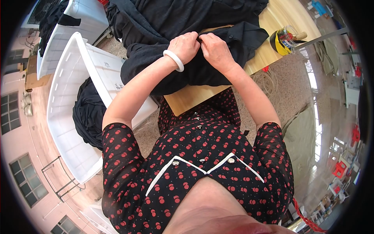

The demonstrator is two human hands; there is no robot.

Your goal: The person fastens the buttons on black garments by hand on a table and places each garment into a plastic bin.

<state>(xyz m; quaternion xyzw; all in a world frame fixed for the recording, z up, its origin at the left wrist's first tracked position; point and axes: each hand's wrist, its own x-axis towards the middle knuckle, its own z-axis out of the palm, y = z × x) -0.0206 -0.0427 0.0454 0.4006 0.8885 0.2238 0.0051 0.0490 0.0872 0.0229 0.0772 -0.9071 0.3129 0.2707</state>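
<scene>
A black garment [150, 64] lies bunched over the front of a wooden table [187, 100], part of it hanging past the edge. My left hand [184, 47], with a white bracelet at the wrist, has its fingers closed on the cloth. Close beside it, my right hand [216, 51] pinches the same garment, fingertips nearly meeting those of the left. What lies exactly between the fingertips is too small and dark to make out. A dark button [230, 38] shows on the cloth right of my hands. Behind them more black fabric [191, 13] is heaped.
A clear jar [284, 41] with a yellow band holds small tools at the table's right edge. To the left stands a white bin [58, 117] with black clothes [87, 111] inside. Another white bin [83, 23] is beyond it. A coiled hose or cord [267, 82] lies on the floor.
</scene>
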